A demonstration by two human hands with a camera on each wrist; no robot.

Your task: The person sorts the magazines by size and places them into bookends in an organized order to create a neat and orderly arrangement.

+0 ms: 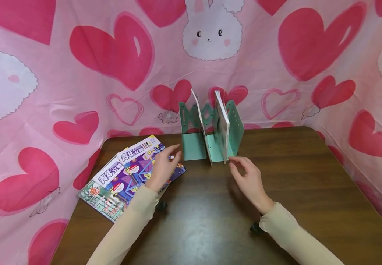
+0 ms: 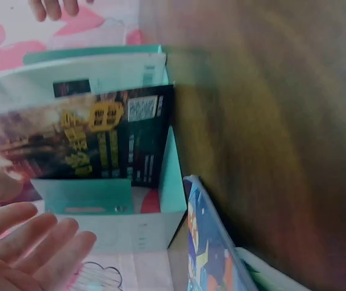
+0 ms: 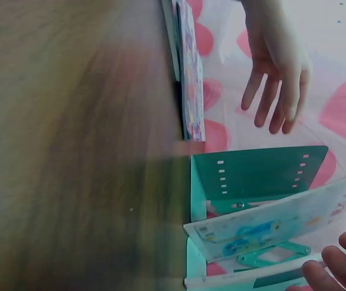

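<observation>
A teal folding book rack (image 1: 235,123) stands at the back middle of the brown table, with two magazines upright in it: a thin one (image 1: 199,110) and a thicker one (image 1: 222,125). Several colourful magazines (image 1: 124,173) lie fanned out at the left. My left hand (image 1: 166,162) hovers over that stack's right edge with fingers relaxed and spread, holding nothing. My right hand (image 1: 244,169) floats just in front of the rack, fingers loosely bent and empty, its fingertips close to the thicker magazine's bottom corner. The left wrist view shows the dark-covered magazine (image 2: 100,139) in the rack (image 2: 118,203).
The table (image 1: 211,221) is walled in on three sides by pink cloth with hearts and rabbits (image 1: 111,55). In the right wrist view the flat stack (image 3: 188,66) lies beyond the rack (image 3: 257,176), with my left hand (image 3: 279,73) above it.
</observation>
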